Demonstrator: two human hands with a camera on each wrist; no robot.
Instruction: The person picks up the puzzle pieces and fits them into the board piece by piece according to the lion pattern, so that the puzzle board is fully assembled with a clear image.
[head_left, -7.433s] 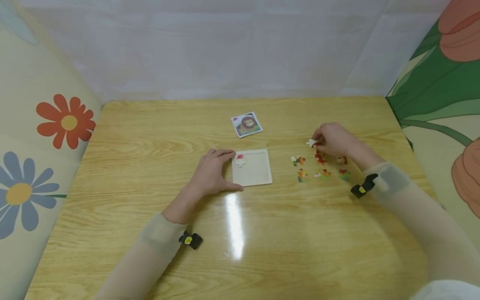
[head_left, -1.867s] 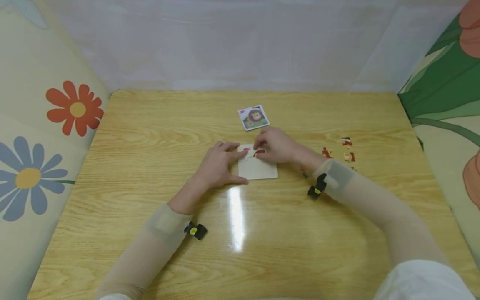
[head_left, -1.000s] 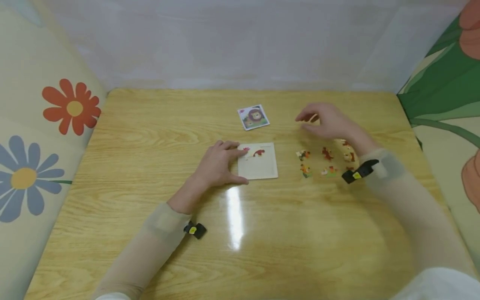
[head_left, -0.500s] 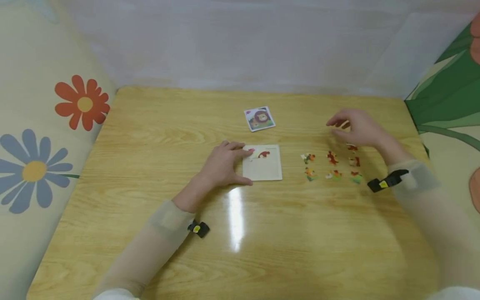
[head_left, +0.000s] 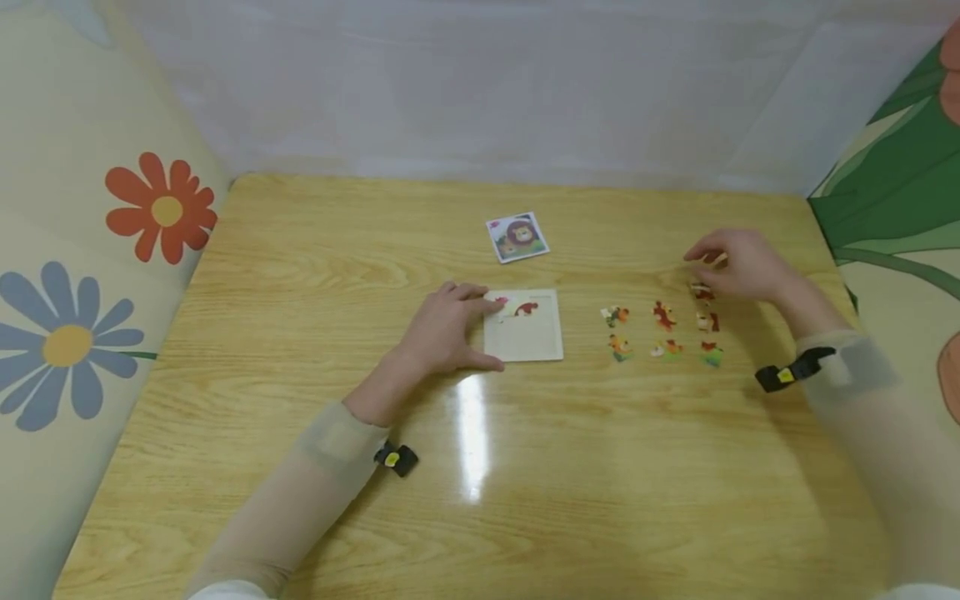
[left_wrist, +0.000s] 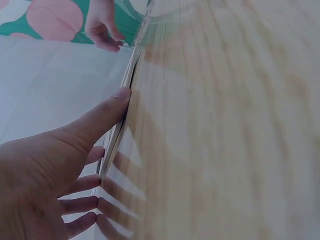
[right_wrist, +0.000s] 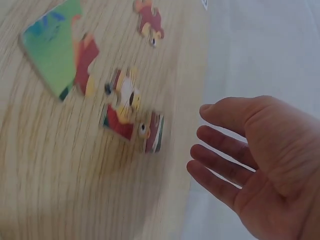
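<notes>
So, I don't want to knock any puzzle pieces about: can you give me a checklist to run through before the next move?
1. Left hand at the tray: ok, touching its left side.
2. Right hand free to pick up: ok, fingers parted and holding nothing.
3. Nearest loose piece gripped: not ok, the fingers are apart from it.
4. Picture card in sight: ok, lion side up beyond the tray.
5. Red-brown piece in the tray pressed fully flat: cannot tell, too small to judge.
</notes>
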